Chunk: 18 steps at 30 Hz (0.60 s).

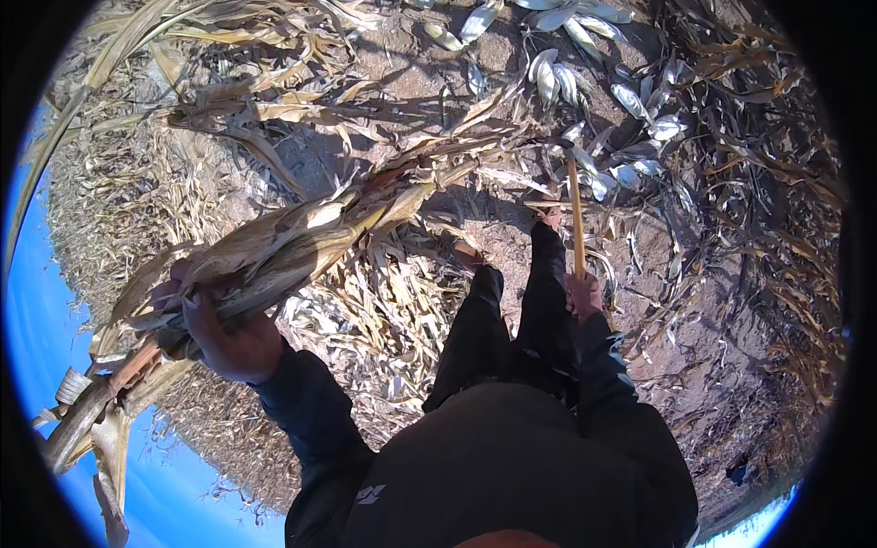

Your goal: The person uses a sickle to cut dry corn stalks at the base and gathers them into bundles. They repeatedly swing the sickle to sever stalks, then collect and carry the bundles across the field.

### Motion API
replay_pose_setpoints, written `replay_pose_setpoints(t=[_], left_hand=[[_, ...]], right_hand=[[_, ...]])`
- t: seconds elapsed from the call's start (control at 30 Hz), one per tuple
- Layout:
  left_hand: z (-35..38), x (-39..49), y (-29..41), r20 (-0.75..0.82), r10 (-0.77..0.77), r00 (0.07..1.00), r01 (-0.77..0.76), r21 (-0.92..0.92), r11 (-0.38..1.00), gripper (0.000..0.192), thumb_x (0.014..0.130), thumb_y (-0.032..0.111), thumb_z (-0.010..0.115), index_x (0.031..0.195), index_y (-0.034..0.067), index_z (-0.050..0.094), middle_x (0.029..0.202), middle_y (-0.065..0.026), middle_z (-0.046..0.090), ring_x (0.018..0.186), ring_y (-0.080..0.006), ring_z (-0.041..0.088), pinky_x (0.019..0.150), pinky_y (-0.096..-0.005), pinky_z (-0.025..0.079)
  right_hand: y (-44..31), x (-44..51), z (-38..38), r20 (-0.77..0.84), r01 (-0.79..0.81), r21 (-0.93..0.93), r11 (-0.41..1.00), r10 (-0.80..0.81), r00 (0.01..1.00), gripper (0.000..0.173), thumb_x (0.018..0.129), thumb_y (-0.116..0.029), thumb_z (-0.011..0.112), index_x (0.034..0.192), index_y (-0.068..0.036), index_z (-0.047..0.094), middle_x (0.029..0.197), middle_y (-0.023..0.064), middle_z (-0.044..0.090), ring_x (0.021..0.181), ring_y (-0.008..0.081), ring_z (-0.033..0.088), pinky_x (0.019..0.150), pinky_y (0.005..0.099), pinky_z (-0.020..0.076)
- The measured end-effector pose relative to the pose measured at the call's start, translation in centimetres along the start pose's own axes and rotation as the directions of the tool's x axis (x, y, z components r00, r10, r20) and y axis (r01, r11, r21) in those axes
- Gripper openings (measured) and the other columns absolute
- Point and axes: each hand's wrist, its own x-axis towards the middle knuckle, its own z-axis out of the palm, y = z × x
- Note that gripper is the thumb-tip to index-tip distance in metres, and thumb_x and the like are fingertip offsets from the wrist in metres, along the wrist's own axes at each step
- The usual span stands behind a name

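My left hand (pixel 236 339) is closed around dry corn stalks (pixel 274 260) with withered leaves. The stalks slant across the left side, their lower ends reaching towards the ground near my feet. In my right hand (pixel 584 296) is the pale wooden handle of a hand tool (pixel 576 212), held beside my right leg. Its dark head (pixel 560 142) meets the lower end of the stalks; leaves partly cover it, so the blade's shape is unclear. I cannot tell whether the stalks are still rooted.
Several corn ears in pale husks (pixel 548 75) lie on the bare soil (pixel 404 65) beyond my feet. Dry leaf litter (pixel 370 301) covers the ground at left. Cut stalks and leaves (pixel 767 185) are heaped along the right. My shoes (pixel 468 253) stand close to the stalk ends.
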Motion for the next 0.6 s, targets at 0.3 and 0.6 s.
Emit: replay_pose_setpoints(t=[0.3, 0.6], left_hand=[[-23.0, -3.7, 15.1, -0.601, 0.113, 0.791, 0.088, 0.296, 0.951, 0.046, 0.091, 0.016, 0.068, 0.129, -0.007, 0.058, 0.113, -0.0151, 0.070, 0.098, -0.0241, 0.068, 0.090, -0.0386, 0.056], [-24.7, 2.2, 12.8, -0.404, 0.125, 0.906, 0.032, 0.361, 0.932, 0.054, 0.086, 0.004, 0.073, 0.136, -0.003, 0.054, 0.131, -0.0177, 0.062, 0.116, -0.0241, 0.064, 0.098, -0.0373, 0.054]], right_hand=[[-7.8, -3.1, 4.5, 0.218, 0.113, -0.323, 0.940, -0.043, 0.975, 0.020, 0.092, -0.021, 0.065, 0.092, -0.013, 0.046, 0.058, -0.0037, 0.043, 0.039, 0.0082, 0.043, 0.032, 0.0267, 0.0352], [-9.9, -16.3, 22.3, 0.737, 0.323, -0.355, 0.877, 0.050, 0.674, 0.022, 0.092, -0.020, 0.068, 0.096, -0.005, 0.052, 0.063, 0.0038, 0.052, 0.044, 0.0139, 0.050, 0.040, 0.0294, 0.0394]])
